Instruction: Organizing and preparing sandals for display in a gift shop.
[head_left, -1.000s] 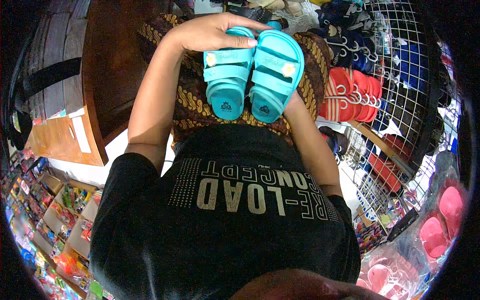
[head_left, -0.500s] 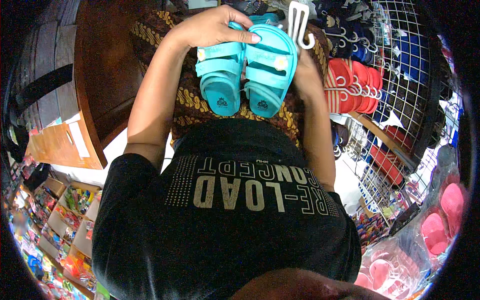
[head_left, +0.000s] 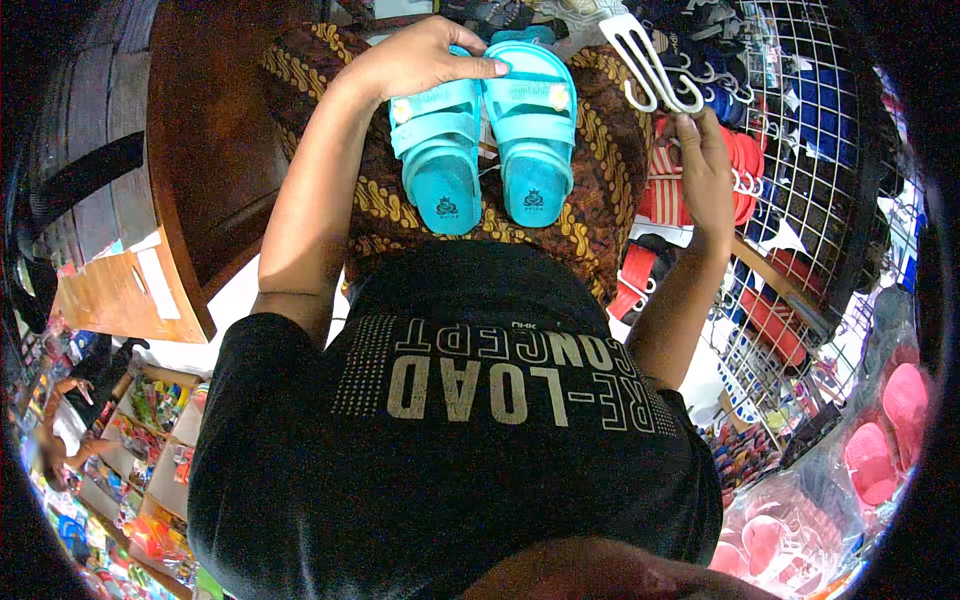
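Observation:
A pair of turquoise sandals (head_left: 535,150), each with straps and a small flower ornament, lies side by side over the brown patterned cloth on my lap. My left hand (head_left: 425,62) grips the pair at its far end, the thumb lying across the sandal on the right and the other fingers mostly hidden behind. Off to the right, my right hand (head_left: 700,150) pinches the lower end of a white plastic shoe hanger (head_left: 645,65), which is apart from the sandals.
Red slippers (head_left: 740,160) and dark blue ones hang on hooks along a wire grid rack (head_left: 820,110) at the right. Pink sandals in clear plastic (head_left: 780,540) sit lower right. A wooden cabinet (head_left: 130,290) stands at left. Another person (head_left: 75,430) appears at the far left.
My right hand has moved right, carrying the white hanger away from the sandals. The sandal on the right has shifted slightly left. The other person has come into view at the left.

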